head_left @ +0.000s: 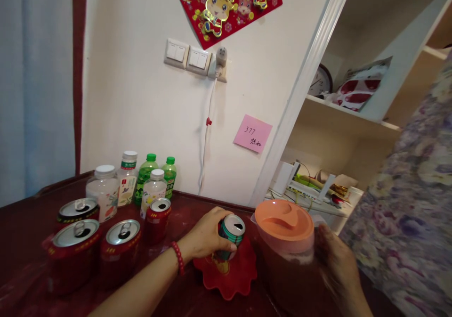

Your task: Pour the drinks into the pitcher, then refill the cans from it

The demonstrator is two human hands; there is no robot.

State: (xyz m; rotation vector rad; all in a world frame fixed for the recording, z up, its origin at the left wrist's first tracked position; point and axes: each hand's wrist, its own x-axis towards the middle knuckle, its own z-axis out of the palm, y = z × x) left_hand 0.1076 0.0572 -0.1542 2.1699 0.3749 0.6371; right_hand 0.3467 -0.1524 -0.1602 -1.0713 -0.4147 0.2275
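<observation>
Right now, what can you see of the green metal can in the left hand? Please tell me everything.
The small green-and-teal metal drink can has a silver top with its opening already punched, showing a dark gap. It seems to lean slightly right. The left hand grips its side, with fingers across the lower body, hiding the base. It is over a red scalloped mat on the dark red table. The label is unreadable.

Down and left of the pink note (252,133) on the wall, four red cans (121,241) and a cluster of bottles (146,178) stand on the dark red counter (21,241), white switches (187,55) and a red paper ornament (226,6) hang above it, and a clock (320,81) sits on the shelf to its right.
</observation>
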